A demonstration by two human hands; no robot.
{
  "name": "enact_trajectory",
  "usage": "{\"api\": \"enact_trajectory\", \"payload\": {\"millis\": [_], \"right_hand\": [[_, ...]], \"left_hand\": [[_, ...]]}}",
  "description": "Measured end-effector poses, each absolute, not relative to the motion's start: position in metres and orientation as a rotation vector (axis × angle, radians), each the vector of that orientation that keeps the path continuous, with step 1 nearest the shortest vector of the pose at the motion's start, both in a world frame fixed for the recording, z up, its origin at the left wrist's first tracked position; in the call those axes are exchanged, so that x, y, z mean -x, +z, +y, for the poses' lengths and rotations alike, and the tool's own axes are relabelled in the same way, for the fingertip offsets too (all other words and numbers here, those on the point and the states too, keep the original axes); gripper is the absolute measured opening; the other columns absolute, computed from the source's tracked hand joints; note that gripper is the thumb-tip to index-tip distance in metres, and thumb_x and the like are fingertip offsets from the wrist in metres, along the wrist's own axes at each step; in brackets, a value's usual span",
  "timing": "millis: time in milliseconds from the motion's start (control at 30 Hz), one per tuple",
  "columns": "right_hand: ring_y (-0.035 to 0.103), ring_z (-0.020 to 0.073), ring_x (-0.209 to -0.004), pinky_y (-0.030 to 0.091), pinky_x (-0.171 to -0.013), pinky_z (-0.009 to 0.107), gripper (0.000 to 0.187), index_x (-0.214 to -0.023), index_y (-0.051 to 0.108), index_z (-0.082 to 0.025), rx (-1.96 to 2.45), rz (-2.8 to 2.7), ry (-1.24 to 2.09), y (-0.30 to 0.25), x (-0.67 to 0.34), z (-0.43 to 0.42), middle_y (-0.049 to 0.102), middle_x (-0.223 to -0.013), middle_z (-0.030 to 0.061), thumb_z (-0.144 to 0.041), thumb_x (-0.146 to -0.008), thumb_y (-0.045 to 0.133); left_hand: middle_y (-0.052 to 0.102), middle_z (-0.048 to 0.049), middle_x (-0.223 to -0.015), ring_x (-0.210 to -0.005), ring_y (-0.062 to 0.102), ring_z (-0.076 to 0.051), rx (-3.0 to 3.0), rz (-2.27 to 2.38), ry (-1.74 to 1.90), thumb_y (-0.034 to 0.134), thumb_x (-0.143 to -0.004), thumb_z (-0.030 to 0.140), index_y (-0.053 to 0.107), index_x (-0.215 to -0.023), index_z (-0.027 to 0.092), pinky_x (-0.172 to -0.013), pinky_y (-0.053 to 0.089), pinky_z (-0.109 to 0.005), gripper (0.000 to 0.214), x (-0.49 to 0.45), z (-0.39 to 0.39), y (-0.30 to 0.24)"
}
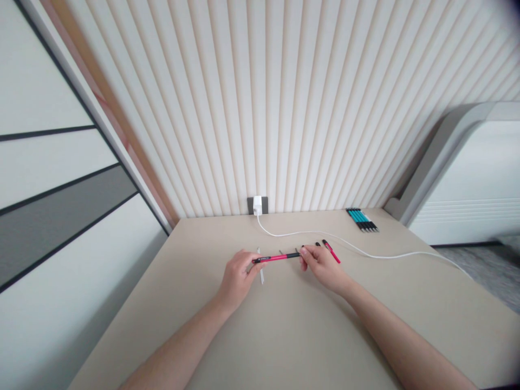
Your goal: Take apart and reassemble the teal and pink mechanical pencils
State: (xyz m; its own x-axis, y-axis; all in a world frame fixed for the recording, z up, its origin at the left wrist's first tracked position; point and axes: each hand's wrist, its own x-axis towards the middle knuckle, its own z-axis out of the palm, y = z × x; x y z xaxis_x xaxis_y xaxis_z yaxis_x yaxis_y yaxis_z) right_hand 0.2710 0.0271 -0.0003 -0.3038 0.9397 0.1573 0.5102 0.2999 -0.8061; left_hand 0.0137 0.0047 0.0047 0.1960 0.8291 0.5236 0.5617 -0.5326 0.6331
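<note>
A red pen (277, 258) with black ends is held level above the table, between my two hands. My left hand (238, 276) pinches its left end. My right hand (320, 265) has fingers closed at the black right end; whether they also grip a small part there is hidden. Thin whitish pen refills (261, 277) lie on the table just behind and beside my left fingers. A red pen piece with a black end (332, 252) lies beyond my right hand. Small dark tips show behind the held pen, partly hidden by my right hand.
Several teal and black pens (361, 220) lie in a row at the back right. A white cable (325, 233) runs across the table (260, 336) from a charger (257, 206) at the ribbed wall. A white headboard (467, 173) stands to the right, a panelled cabinet (81, 260) to the left.
</note>
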Motion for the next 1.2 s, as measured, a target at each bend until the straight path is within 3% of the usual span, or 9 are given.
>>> {"api": "enact_trajectory", "payload": {"millis": [167, 367, 667, 833, 1033, 1200], "right_hand": [[0.057, 0.0164, -0.065, 0.042, -0.062, 0.027, 0.048, -0.073, 0.061, -0.019, 1.206, -1.891, 0.934, 0.001, -0.266, 0.025, 0.065, -0.071, 0.0033, -0.053, -0.097, 0.037], [0.056, 0.0159, -0.067, 0.041, -0.058, 0.025, 0.038, -0.078, 0.063, -0.018, 1.146, -1.944, 1.032, 0.003, -0.256, 0.014, 0.063, -0.07, 0.0019, -0.048, -0.094, 0.047], [0.047, 0.0119, -0.058, 0.036, -0.053, 0.023, 0.024, -0.077, 0.063, -0.017, 1.146, -2.042, 1.048, 0.002, -0.236, -0.005, 0.057, -0.064, -0.0018, -0.035, -0.09, 0.053], [0.044, 0.0106, -0.056, 0.034, -0.052, 0.022, 0.019, -0.076, 0.059, -0.018, 1.021, -2.169, 1.086, 0.005, -0.234, -0.012, 0.053, -0.064, -0.0032, -0.031, -0.089, 0.055], [0.044, 0.0115, -0.061, 0.037, -0.06, 0.023, 0.02, -0.074, 0.056, -0.02, 0.825, -2.291, 1.029, 0.012, -0.233, -0.015, 0.05, -0.066, -0.0031, -0.03, -0.091, 0.053], [0.043, 0.0114, -0.06, 0.037, -0.058, 0.023, 0.021, -0.073, 0.056, -0.02, 0.834, -2.284, 1.05, 0.01, -0.232, -0.014, 0.049, -0.065, -0.0031, -0.028, -0.092, 0.051]], "left_hand": [[0.07, -0.0023, -0.082, -0.074, 0.063, -0.016, -1.776, 1.328, 1.295, 0.064, -0.086, 0.036, 0.067, -0.093, 0.019, -0.07, 0.049, -0.027, 0.019, -0.017, 0.008, -0.003], [0.069, -0.0016, -0.083, -0.08, 0.066, -0.017, -1.271, 1.107, 1.431, 0.068, -0.082, 0.039, 0.053, -0.114, 0.019, -0.068, 0.051, -0.027, 0.041, -0.025, 0.012, -0.008], [0.071, -0.0094, -0.105, -0.096, 0.067, -0.021, -1.286, 1.028, 1.314, 0.065, -0.086, 0.037, 0.03, -0.141, 0.023, -0.083, 0.053, -0.036, 0.067, -0.034, -0.002, 0.0], [0.071, -0.0056, -0.099, -0.092, 0.065, -0.018, -1.358, 0.982, 1.191, 0.064, -0.088, 0.031, 0.012, -0.151, 0.027, -0.083, 0.05, -0.033, 0.081, -0.037, -0.01, 0.0], [0.067, -0.0025, -0.089, -0.083, 0.063, -0.015, -1.425, 0.819, 1.061, 0.061, -0.09, 0.03, 0.024, -0.149, 0.027, -0.082, 0.049, -0.031, 0.07, -0.037, -0.014, 0.0], [0.065, -0.0037, -0.094, -0.084, 0.062, -0.015, -1.441, 0.76, 1.021, 0.058, -0.092, 0.027, 0.018, -0.152, 0.028, -0.083, 0.049, -0.033, 0.071, -0.037, -0.016, -0.001]]}}
